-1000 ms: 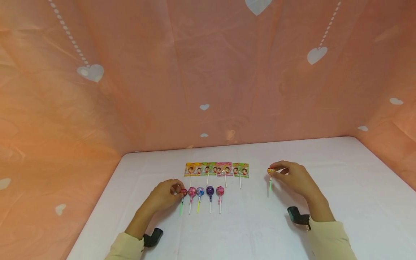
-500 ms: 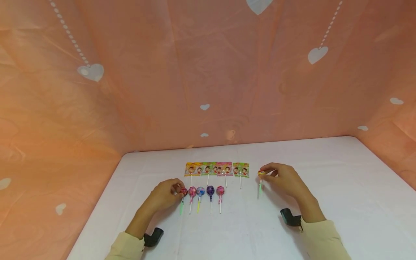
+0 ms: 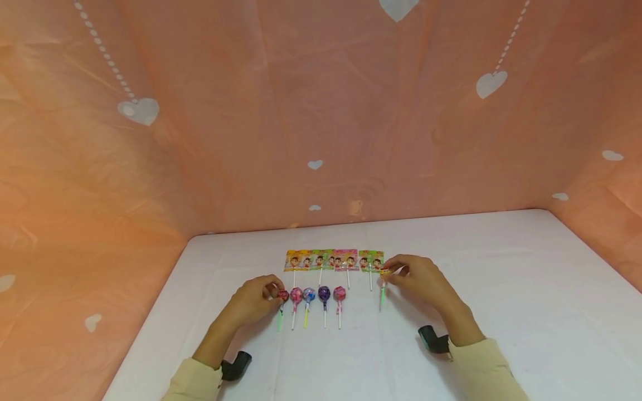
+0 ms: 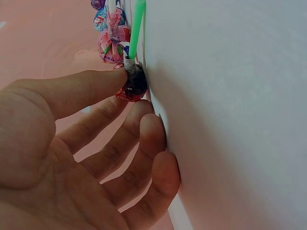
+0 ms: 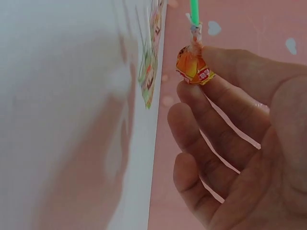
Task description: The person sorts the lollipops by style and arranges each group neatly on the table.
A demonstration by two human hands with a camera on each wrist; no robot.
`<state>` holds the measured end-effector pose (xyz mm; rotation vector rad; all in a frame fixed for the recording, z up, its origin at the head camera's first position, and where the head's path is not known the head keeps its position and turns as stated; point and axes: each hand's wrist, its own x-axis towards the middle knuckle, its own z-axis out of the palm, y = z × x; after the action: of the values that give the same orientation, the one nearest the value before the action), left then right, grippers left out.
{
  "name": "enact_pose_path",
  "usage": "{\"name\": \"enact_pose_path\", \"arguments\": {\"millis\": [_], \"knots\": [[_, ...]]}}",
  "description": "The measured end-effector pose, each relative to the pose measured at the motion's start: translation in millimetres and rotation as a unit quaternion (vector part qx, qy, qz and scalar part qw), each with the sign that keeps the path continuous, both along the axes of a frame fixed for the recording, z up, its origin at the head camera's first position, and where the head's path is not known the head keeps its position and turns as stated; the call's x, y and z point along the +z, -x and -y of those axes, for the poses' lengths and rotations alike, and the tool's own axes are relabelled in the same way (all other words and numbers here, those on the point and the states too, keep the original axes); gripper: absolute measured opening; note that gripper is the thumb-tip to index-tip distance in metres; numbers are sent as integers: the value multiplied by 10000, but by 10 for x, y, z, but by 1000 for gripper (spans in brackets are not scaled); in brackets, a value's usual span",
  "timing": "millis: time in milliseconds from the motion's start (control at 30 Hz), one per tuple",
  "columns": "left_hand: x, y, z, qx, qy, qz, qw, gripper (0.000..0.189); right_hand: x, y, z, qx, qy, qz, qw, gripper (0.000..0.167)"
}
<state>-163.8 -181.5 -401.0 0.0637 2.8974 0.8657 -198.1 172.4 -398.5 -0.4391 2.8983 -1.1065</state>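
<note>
My left hand [image 3: 254,301] pinches the head of a dark red lollipop [image 4: 133,85] with a green stick, which lies at the left end of a row on the table. My right hand [image 3: 418,278] holds an orange-yellow lollipop [image 5: 193,66] by its head between thumb and fingers, its green stick pointing toward me. That lollipop is just above the table. Beside the left hand's lollipop, the row runs on with a pink lollipop [image 3: 296,296], a blue one [image 3: 309,295], a purple one [image 3: 324,294] and another pink one [image 3: 339,294].
Behind that row lie flat-packed lollipops with white sticks: an orange packet [image 3: 295,260], a green one [image 3: 321,259], a pink one [image 3: 346,260] and a second green one [image 3: 371,260]. The white table [image 3: 476,239] ends at a peach backdrop [image 3: 321,111] with hearts.
My right hand has moved left with the orange-yellow lollipop, from well right of the packets to beside the rightmost green one. The left hand has stayed in place on its lollipop.
</note>
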Motion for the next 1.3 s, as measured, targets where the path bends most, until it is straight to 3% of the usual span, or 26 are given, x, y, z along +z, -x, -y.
{"name": "enact_pose_path", "arguments": {"millis": [567,867,1300], "knots": [[15,14,20,-36,-119,-3,9999,18,-65,-84,352,190,-41,182,9996,14],[21,3,25,-11,-193,60,9998,18,-102,-114,439,284,-300,21,9991,14],[24,-9,16,-33,-222,32,9997,19,-121,-183,542,383,-325,118,9987,15]]}}
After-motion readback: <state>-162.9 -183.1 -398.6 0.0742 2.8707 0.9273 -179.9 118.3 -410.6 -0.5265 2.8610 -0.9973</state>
